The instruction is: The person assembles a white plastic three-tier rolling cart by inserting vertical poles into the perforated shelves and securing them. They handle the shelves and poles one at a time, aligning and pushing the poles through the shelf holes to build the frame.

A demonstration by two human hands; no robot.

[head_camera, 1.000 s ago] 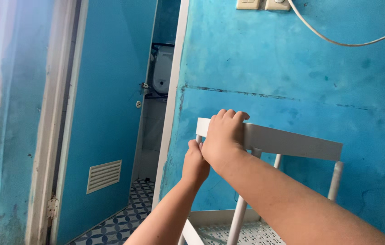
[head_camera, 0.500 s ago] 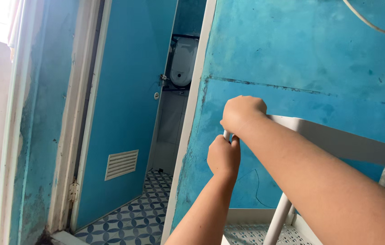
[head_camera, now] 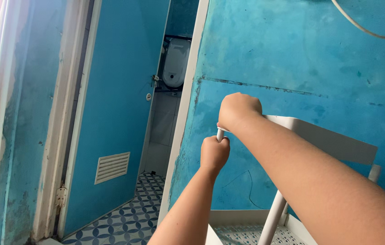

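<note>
White chair (head_camera: 328, 143) is standing against the blue wall (head_camera: 292, 59); you are gripping it, right hand (head_camera: 239, 110) closed over the top rail, left hand (head_camera: 214, 153) fisted round the post beneath, both fingers wrapped tight.
</note>
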